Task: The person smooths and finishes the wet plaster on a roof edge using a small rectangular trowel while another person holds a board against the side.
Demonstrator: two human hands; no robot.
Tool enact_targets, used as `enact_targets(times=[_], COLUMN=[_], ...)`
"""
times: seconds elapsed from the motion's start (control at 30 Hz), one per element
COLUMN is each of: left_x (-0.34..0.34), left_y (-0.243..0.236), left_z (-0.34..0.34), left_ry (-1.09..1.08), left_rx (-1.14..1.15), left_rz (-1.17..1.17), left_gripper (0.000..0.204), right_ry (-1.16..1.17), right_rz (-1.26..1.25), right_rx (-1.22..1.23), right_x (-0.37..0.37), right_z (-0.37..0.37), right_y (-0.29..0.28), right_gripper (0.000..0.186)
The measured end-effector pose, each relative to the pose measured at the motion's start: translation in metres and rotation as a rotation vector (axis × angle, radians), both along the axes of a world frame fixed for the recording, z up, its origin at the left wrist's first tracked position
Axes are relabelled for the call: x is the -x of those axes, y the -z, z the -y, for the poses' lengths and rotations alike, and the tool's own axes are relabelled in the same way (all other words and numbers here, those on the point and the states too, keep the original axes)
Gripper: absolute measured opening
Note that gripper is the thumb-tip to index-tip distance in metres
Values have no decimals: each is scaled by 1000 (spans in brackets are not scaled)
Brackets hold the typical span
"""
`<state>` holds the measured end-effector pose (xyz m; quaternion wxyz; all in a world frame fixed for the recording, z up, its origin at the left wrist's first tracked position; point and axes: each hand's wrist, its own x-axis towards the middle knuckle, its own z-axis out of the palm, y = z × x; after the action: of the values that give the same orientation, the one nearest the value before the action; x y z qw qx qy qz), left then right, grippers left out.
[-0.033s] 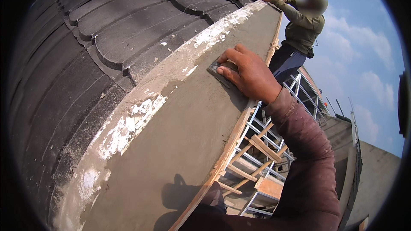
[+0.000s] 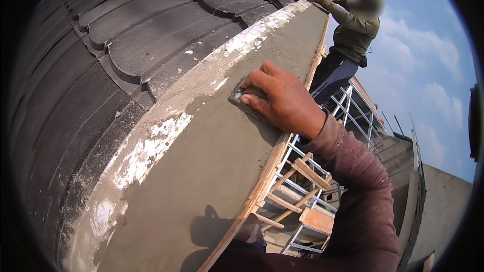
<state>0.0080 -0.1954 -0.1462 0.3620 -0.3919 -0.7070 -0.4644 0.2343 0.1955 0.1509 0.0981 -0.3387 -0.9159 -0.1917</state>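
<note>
My right hand [image 2: 282, 100] grips a small dark trowel [image 2: 237, 99], its blade against the grey plaster strip [image 2: 176, 181] that runs along the roof edge. The fingers curl over the tool, with the thumb on its lower side; my sleeved forearm comes in from the lower right. Patchy white and grey coating [image 2: 151, 146] borders the plaster on the roof side, and a wooden board [image 2: 272, 171] edges it on the outer side. A shadow falls on the lower plaster. My left hand is not in view.
Dark tile-profile roofing [image 2: 136, 45] fills the left. At the upper right a co-worker [image 2: 348, 35] in green leans to the far end of the strip. Metal scaffolding with wooden planks [image 2: 307, 171] stands below the board. A concrete wall [image 2: 438, 206] is at the right.
My right hand and the trowel have shifted a little left and slightly down along the plaster. The view has moved slightly; the co-worker keeps much the same pose.
</note>
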Motion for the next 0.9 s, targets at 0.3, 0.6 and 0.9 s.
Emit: enact_targets(times=[0.3, 0.6, 0.9], left_x=[-7, -6, -4], left_y=[-3, -7, -8], left_z=[-10, -8, -7], left_ry=[-22, -36, -21], left_rx=[-13, -25, -48], left_rz=[-26, -24, -25], left_gripper=[30, 32, 33], right_ry=[35, -24, -57], right_rz=[-58, -63, -40], right_rx=[33, 17, 146], right_x=[-34, -17, -6], right_z=[-54, -49, -25], right_y=[-35, -24, -16], right_gripper=[26, 24, 24])
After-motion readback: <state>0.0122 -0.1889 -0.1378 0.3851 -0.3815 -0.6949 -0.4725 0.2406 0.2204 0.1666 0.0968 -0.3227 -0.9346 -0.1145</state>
